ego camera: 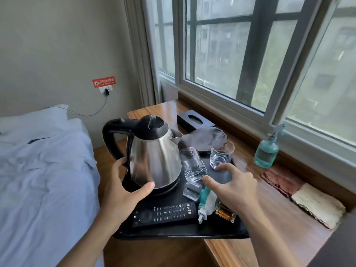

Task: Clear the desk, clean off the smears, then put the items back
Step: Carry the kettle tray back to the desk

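Both forearms reached in over the near edge of the black tray [173, 235], which overhung the desk's [269, 209] near left corner, and the left hand [123, 191] cupped the steel kettle [154, 158] low on its body, fingers curled round it, at the tray's left side. Right hand [234, 187] hovered open, gripping nothing, just short of two glasses [221, 154]. Kettle looked slick and weighty, so its handle seemed the surer hold; those glasses were fragile.
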`<state>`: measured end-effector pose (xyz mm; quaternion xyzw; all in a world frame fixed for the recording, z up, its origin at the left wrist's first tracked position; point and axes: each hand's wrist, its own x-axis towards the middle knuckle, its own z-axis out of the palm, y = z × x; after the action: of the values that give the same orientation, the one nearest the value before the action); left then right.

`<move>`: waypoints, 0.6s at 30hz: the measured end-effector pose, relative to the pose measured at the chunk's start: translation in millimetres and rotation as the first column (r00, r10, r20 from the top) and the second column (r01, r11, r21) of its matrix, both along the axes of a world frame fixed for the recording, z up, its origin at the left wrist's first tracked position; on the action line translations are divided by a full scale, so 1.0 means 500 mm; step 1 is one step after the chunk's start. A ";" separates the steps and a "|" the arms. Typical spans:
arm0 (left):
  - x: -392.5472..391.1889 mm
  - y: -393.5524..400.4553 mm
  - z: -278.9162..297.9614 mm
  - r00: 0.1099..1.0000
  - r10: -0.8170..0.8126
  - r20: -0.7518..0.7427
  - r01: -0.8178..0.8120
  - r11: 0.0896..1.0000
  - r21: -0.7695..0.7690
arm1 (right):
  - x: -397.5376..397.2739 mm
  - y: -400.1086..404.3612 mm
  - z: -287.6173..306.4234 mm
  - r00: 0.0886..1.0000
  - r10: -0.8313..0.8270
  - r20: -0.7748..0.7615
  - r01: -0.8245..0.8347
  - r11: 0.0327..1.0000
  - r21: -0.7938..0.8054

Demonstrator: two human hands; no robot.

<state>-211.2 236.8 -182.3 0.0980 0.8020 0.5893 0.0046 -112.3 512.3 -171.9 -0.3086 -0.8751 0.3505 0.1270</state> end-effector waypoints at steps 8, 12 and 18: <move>-0.226 0.005 0.026 0.998 0.038 0.051 -0.039 0.999 0.017 | -0.263 0.021 0.030 0.998 0.058 -0.001 -0.058 0.998 -0.004; -0.339 0.011 0.024 0.995 0.081 0.049 -0.081 0.997 -0.009 | -0.384 0.029 0.032 0.997 0.078 -0.010 -0.078 0.997 -0.002; -0.521 -0.005 0.010 0.997 0.076 0.033 -0.076 0.997 0.001 | -0.564 0.017 0.004 0.999 0.051 -0.018 -0.051 0.998 -0.024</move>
<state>-471.5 234.1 -177.4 0.0575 0.8043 0.5914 -0.0047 -394.2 521.1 -169.8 -0.2845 -0.8772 0.3669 0.1219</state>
